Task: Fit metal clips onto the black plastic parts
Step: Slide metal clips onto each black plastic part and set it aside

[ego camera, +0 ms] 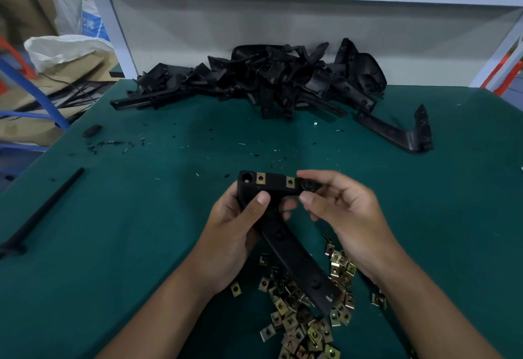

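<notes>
I hold an L-shaped black plastic part (294, 259) above the green table. My left hand (235, 234) grips it at its bend, thumb across the front. Two brass-coloured metal clips (260, 178) sit on its upper bar. My right hand (348, 211) pinches the right end of that bar between thumb and forefinger. A heap of loose metal clips (305, 319) lies on the table under my hands.
A big pile of black plastic parts (268, 81) lies at the table's far edge, with one single part (396, 132) to its right. A black rod (42, 214) lies at the left. Small black and white shavings dot the green mat (141, 217).
</notes>
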The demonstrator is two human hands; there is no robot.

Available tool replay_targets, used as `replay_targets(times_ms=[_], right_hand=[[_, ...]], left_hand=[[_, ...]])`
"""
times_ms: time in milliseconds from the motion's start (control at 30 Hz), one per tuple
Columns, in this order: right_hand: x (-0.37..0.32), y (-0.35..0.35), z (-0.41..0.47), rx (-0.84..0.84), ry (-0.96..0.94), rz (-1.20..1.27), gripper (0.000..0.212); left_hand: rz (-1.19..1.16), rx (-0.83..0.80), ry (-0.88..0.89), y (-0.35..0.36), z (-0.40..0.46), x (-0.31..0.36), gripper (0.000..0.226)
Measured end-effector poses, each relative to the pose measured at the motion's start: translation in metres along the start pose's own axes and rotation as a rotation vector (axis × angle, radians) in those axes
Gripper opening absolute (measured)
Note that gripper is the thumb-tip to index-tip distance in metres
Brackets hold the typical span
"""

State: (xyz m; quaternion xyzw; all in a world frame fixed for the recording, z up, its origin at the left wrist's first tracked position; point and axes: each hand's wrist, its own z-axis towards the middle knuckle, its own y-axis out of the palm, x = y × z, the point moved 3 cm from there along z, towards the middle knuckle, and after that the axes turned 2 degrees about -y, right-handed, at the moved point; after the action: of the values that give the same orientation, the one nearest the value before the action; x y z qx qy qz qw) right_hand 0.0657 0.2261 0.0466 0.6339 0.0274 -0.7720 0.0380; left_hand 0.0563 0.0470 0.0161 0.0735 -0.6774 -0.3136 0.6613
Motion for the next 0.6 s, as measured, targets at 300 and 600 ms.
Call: replay_targets(times_ms=[300,600], right_hand=[[-0.026,-0.012,-0.005,0.007,-0.086,-0.072,0.028],[-0.1,-0.119,-0.159,0.411,-0.111,-0.282,0.022]], left_hand=[[0.049,0.02,0.04,0.025,-0.01,0.013,0.035],[0.264,-0.387,0.022,0.176,-0.035,-0.035,0.019]])
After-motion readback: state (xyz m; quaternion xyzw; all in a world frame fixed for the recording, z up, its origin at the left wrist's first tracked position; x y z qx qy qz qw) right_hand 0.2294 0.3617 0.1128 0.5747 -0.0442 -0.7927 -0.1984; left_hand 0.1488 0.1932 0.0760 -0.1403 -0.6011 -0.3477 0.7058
